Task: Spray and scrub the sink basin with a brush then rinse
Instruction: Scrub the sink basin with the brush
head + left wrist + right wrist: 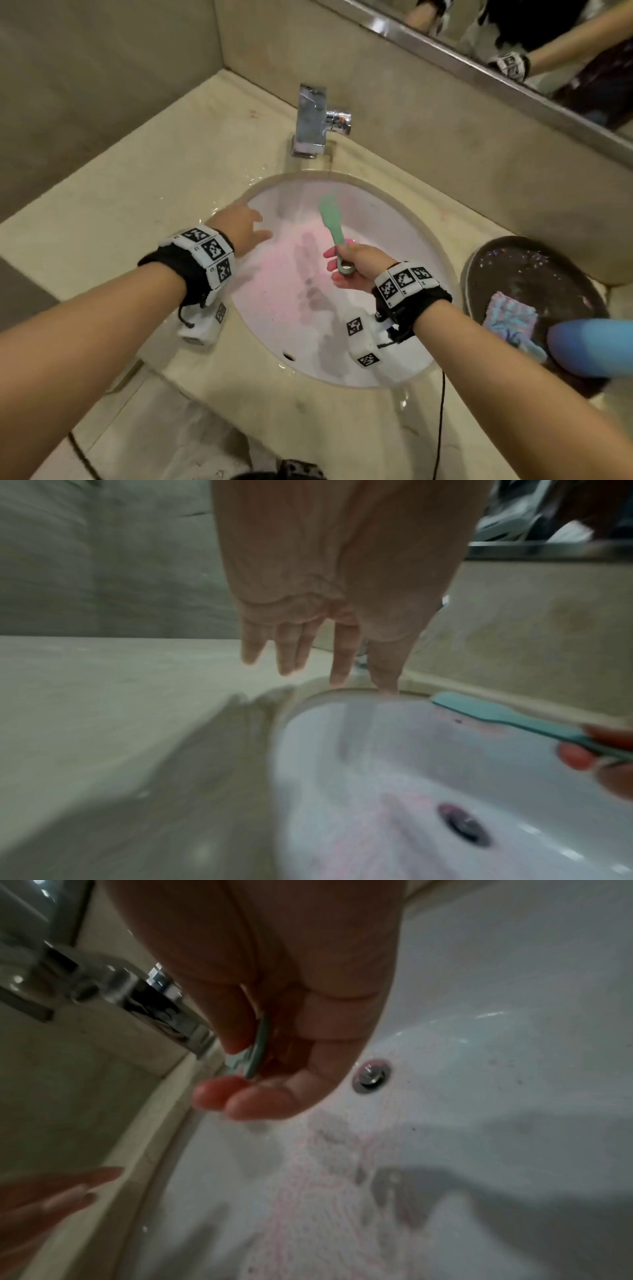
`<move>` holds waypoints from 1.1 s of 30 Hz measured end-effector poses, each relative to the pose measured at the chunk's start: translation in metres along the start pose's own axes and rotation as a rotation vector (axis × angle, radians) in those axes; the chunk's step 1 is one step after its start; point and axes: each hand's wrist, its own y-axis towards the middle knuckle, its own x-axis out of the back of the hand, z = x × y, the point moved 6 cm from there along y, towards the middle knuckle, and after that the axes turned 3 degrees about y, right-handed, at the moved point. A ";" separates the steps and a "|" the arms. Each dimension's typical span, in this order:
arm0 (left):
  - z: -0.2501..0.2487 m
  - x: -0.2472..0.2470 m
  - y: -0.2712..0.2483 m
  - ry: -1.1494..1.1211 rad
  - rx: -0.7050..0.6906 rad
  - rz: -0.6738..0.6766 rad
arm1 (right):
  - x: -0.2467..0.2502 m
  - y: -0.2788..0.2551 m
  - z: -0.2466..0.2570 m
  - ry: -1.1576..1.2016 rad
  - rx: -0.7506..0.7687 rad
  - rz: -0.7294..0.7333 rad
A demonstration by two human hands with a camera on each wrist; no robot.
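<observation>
The white oval sink basin (404,240) carries pink foam over its floor and left slope. My right hand (349,267) grips the lower handle of a mint-green brush (331,219), whose head points up toward the back wall of the basin (411,764); the brush (496,715) also shows in the left wrist view, and the right wrist view catches only its handle end (257,1053) between my fingers. My left hand (245,228) hovers over the basin's left rim with fingers (287,647) straight and spread, holding nothing. The drain (462,825) lies uncovered.
A chrome tap (313,120) stands behind the basin on the wet beige counter (120,205). A dark round tray (534,274) to the right holds a pale blue cloth (510,318). A blurred blue object (592,346) sits at the right edge. A mirror (548,44) runs above.
</observation>
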 end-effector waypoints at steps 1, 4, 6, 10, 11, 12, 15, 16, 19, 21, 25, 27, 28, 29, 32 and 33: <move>-0.018 0.003 0.002 -0.025 -0.064 0.026 | -0.001 -0.007 0.008 0.017 0.050 -0.003; -0.059 0.002 0.010 -0.174 -0.168 0.180 | -0.003 -0.027 0.025 -0.012 0.152 -0.046; -0.074 -0.003 0.019 -0.389 -0.187 0.268 | -0.003 -0.036 0.029 -0.063 0.181 -0.103; -0.100 -0.012 0.028 -0.771 -0.248 0.408 | -0.010 -0.045 0.026 -0.090 0.206 -0.200; -0.107 -0.014 0.029 -0.807 -0.267 0.435 | -0.011 -0.047 0.024 -0.085 0.206 -0.235; -0.112 -0.014 0.032 -0.833 -0.279 0.458 | -0.011 -0.049 0.022 -0.089 0.203 -0.271; -0.123 -0.017 0.042 -0.946 -0.246 0.553 | -0.007 -0.057 0.009 -0.169 0.158 -0.412; -0.127 -0.020 0.043 -0.953 -0.238 0.600 | -0.001 -0.061 0.001 -0.220 0.135 -0.494; -0.134 -0.039 0.049 -0.842 -0.259 0.709 | 0.033 -0.083 -0.035 -0.360 0.005 -0.792; -0.134 -0.057 0.052 -0.769 -0.257 0.757 | 0.054 -0.101 -0.062 -0.452 -0.102 -0.948; -0.125 -0.087 0.067 -0.621 -0.175 0.720 | 0.073 -0.118 -0.109 -0.546 -0.420 -1.024; -0.120 -0.097 0.078 -0.584 -0.129 0.691 | 0.074 -0.115 -0.124 -0.511 -0.509 -0.975; -0.118 -0.101 0.084 -0.580 -0.110 0.670 | 0.074 -0.112 -0.127 -0.512 -0.525 -0.961; -0.117 -0.105 0.091 -0.583 -0.094 0.647 | 0.074 -0.110 -0.129 -0.517 -0.527 -0.959; -0.118 -0.117 0.107 -0.544 -0.081 0.596 | 0.074 -0.106 -0.129 -0.533 -0.544 -0.952; -0.119 -0.120 0.110 -0.509 -0.074 0.590 | 0.075 -0.106 -0.129 -0.538 -0.550 -0.944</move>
